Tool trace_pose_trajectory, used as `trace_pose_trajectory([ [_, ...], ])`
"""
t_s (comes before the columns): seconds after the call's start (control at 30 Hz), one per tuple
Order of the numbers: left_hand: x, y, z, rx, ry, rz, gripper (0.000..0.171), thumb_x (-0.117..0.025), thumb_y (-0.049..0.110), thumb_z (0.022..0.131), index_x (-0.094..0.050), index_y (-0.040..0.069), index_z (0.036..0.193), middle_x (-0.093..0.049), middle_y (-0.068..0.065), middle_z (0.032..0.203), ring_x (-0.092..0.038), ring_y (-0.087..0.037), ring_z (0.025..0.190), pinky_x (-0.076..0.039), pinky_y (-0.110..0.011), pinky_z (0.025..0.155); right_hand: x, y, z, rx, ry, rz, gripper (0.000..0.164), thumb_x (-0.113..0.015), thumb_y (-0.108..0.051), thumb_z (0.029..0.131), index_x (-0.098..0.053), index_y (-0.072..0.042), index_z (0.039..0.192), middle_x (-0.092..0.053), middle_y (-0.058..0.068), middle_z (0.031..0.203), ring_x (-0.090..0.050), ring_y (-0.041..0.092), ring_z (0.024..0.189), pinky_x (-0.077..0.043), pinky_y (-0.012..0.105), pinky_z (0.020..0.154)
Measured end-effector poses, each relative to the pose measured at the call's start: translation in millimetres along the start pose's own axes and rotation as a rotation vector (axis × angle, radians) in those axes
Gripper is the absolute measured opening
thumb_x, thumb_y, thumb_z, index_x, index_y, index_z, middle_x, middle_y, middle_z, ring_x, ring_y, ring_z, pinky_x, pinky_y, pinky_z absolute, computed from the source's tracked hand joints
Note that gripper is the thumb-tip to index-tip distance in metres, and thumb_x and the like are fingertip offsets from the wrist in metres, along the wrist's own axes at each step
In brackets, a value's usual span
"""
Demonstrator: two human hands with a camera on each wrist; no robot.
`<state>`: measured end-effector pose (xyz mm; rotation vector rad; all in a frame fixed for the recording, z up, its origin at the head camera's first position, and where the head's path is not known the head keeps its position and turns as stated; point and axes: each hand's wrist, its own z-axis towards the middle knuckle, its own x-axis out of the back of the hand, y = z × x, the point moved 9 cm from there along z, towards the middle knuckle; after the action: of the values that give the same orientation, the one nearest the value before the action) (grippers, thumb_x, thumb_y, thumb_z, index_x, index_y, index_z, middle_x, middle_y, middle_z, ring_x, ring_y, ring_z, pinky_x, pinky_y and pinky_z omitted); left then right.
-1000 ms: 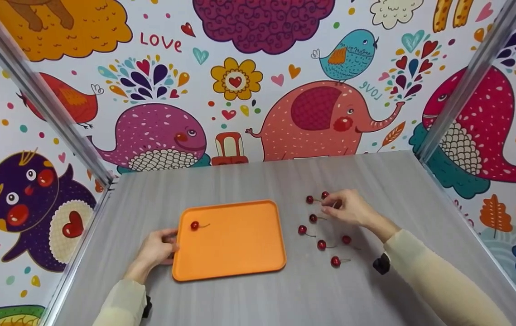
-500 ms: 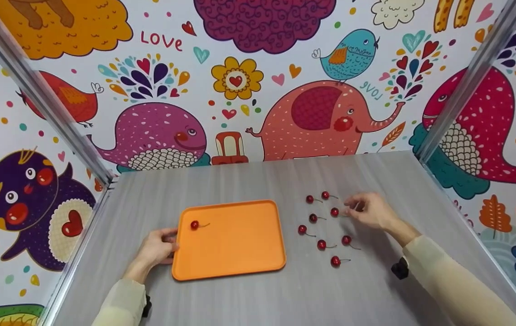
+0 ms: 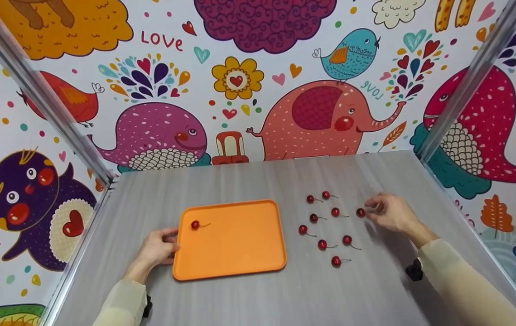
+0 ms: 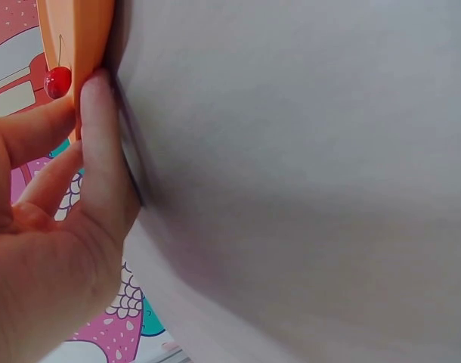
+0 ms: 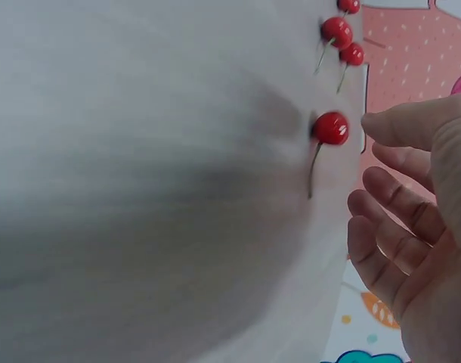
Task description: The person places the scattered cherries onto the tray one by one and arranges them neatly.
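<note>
An orange tray lies on the table, with one red cherry on its far left part. My left hand is at the tray's left edge. In the left wrist view its fingers pinch the tray's rim. To the tray's right lie several stemmed cherries, among them a cherry nearest the front. My right hand is over the table beside the rightmost cherry. In the right wrist view, the fingers curve loosely around nothing, and the thumb tip stands a little apart from that cherry.
The grey wood-grain table is bounded by metal posts at left and right. Behind it rises a wall printed with cartoon animals. Dark devices sit at both wrists.
My right hand has drawn back to the right, away from the far cherries. Two cherries hidden behind it earlier now show. The left hand and tray stay still.
</note>
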<state>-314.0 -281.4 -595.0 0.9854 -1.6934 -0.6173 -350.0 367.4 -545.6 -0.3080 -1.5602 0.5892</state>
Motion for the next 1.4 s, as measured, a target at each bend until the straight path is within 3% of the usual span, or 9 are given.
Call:
trace_pose_trajectory([
  [0.3,-0.4,-0.3,-1.2,0.001,-0.005,-0.009,0.061,-0.070,0.000,0.101,-0.058,-0.002,0.161,-0.068,-0.016,0.116,-0.075,-0.022,0.091,-0.069,-0.042,0.076,-5,15,-1,0.009,0.018,-0.046,0.025,-0.087,-0.018,0.095,-0.086,-0.007,0.117,-0.074,0.013,0.106,-0.063,0.025,0.092,-0.051,0.031,0.077],
  [0.47,-0.7,1.5,-2.5,-0.003,-0.013,-0.005,0.063,-0.070,0.001,0.100,-0.057,-0.003,0.162,-0.067,-0.014,0.114,-0.075,-0.021,0.089,-0.069,-0.040,0.075,-9,16,3,-0.013,0.018,-0.067,0.024,-0.087,-0.019,0.094,-0.088,-0.009,0.116,-0.074,0.011,0.109,-0.061,0.023,0.093,-0.049,0.034,0.079],
  [0.83,-0.6,2.4,-3.1,-0.003,-0.014,-0.003,0.062,-0.070,0.001,0.101,-0.057,-0.002,0.162,-0.067,-0.013,0.113,-0.074,-0.021,0.089,-0.069,-0.041,0.076,-14,11,5,0.040,0.057,-0.098,0.010,-0.083,-0.012,0.096,-0.088,-0.012,0.104,-0.073,0.013,0.115,-0.065,0.029,0.099,-0.055,0.046,0.090],
  [1.03,-0.8,0.3,-1.8,0.007,-0.016,-0.004,0.062,-0.070,0.001,0.102,-0.057,-0.001,0.162,-0.067,-0.014,0.113,-0.074,-0.022,0.090,-0.069,-0.041,0.077,-13,7,4,0.102,0.084,-0.119,0.005,-0.082,-0.009,0.095,-0.086,-0.010,0.098,-0.073,0.011,0.109,-0.065,0.025,0.093,-0.057,0.043,0.085],
  [1.23,-0.6,-0.5,-1.2,0.009,-0.016,0.001,0.062,-0.070,0.001,0.102,-0.057,-0.001,0.163,-0.067,-0.014,0.115,-0.074,-0.022,0.090,-0.069,-0.041,0.077,-15,6,5,0.101,0.070,-0.139,0.007,-0.084,-0.013,0.095,-0.085,-0.011,0.101,-0.072,0.009,0.106,-0.061,0.022,0.091,-0.050,0.037,0.081],
  [1.4,-1.2,1.0,-2.0,0.000,-0.015,0.000,0.061,-0.069,0.000,0.102,-0.057,-0.004,0.161,-0.068,-0.015,0.114,-0.075,-0.021,0.088,-0.069,-0.041,0.075,-17,3,4,0.126,0.109,-0.141,0.003,-0.084,-0.010,0.094,-0.084,-0.010,0.098,-0.071,0.007,0.101,-0.062,0.018,0.086,-0.050,0.036,0.077],
])
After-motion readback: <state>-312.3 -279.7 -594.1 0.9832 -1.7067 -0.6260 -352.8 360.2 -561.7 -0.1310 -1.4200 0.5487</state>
